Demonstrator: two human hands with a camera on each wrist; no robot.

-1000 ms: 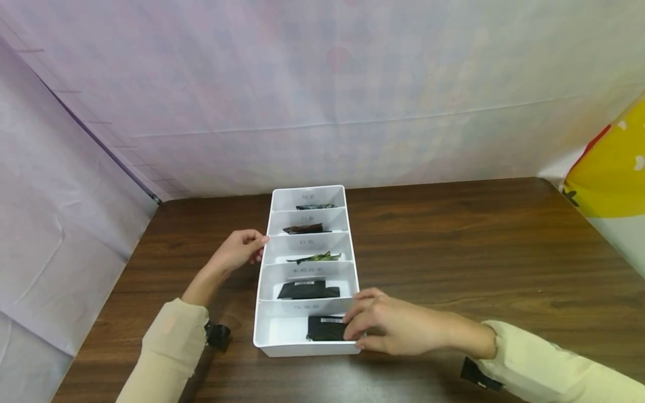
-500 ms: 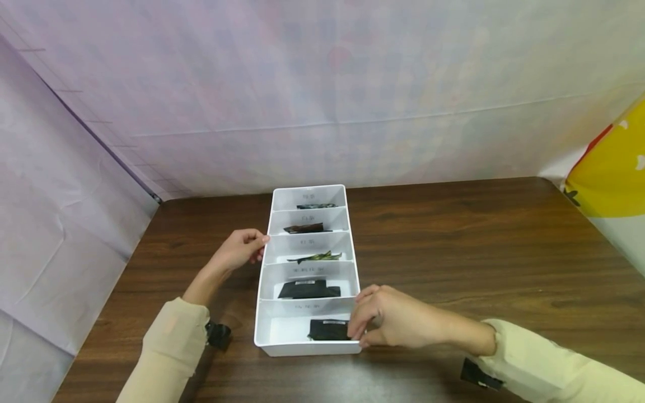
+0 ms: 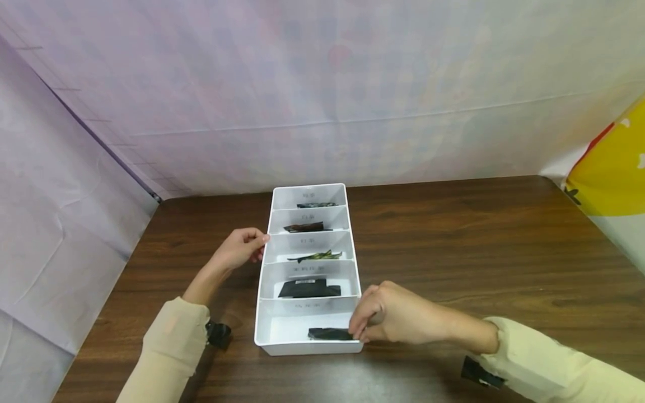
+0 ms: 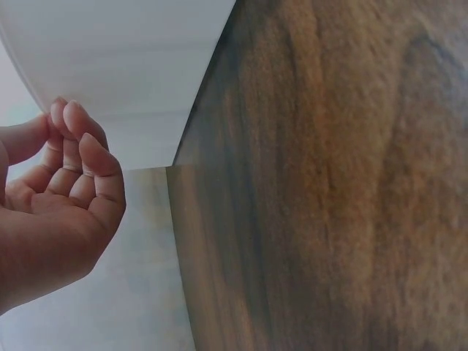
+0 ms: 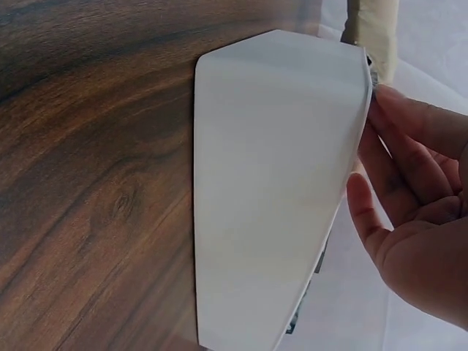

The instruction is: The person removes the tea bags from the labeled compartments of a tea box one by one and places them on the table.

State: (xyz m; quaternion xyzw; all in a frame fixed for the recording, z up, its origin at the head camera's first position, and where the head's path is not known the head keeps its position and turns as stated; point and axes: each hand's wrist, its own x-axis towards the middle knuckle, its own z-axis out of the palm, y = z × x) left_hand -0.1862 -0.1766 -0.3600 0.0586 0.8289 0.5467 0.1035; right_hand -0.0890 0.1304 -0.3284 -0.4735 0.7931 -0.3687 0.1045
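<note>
A white divided tray (image 3: 289, 351) stands lengthwise on the table, its compartments marked with small blurred characters. In the nearest compartment a thin black sachet (image 3: 330, 334) stands on edge close to the front wall. My right hand (image 3: 395, 316) reaches over the near right corner and pinches the sachet's right end; in the right wrist view, the fingers of this hand (image 5: 420, 183) bend over the tray's rim. With thumb and fingertips my left hand (image 3: 239, 249) grips the tray's left rim. The left wrist view shows that hand (image 4: 69, 201) with curled fingers beside the tray wall (image 4: 131, 73).
Behind lie another black sachet (image 3: 309, 288), a green-yellow one (image 3: 319, 256), a brown one (image 3: 304, 226) and a dark patterned one (image 3: 317, 205), each in its own compartment. Brown wooden table (image 3: 453, 240) extends to both sides. Pale cloth (image 3: 322, 101) hangs behind it.
The near black sachet has turned from showing its labelled face to standing nearly edge-on by the front wall. My right fingers have drawn together on its end. The left hand stays put.
</note>
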